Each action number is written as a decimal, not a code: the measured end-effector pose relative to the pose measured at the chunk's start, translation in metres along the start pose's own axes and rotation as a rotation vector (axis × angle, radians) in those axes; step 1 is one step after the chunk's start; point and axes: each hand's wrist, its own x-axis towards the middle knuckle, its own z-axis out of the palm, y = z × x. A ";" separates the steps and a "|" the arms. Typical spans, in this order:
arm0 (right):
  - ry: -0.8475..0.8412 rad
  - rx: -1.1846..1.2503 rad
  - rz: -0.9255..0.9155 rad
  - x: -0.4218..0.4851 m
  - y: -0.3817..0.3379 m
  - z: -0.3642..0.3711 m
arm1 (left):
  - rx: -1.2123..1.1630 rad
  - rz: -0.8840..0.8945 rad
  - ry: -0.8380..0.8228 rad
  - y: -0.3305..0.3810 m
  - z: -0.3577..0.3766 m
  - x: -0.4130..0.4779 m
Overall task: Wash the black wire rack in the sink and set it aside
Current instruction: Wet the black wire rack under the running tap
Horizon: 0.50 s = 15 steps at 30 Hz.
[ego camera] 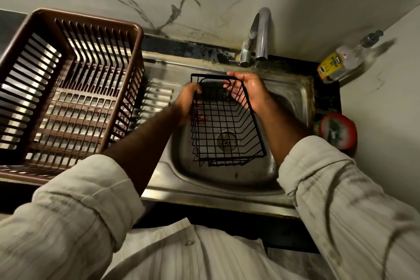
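Both forearms reach forward over the steel sink. The left hand clenches the left rim of the black wire rack, its fingers curling inside through the wires. The right hand, palm turned inward, grasps the far right corner, fingers hooked over the top wire just below the tap. The rack hangs tilted above the drain, beneath both wrists.

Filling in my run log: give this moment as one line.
left hand: grips black wire rack side | right hand: grips rack far corner | rack: held over sink, not yet set aside
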 end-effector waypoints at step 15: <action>0.065 -0.339 0.271 -0.001 -0.019 -0.004 | 0.061 0.046 -0.067 -0.007 0.003 0.000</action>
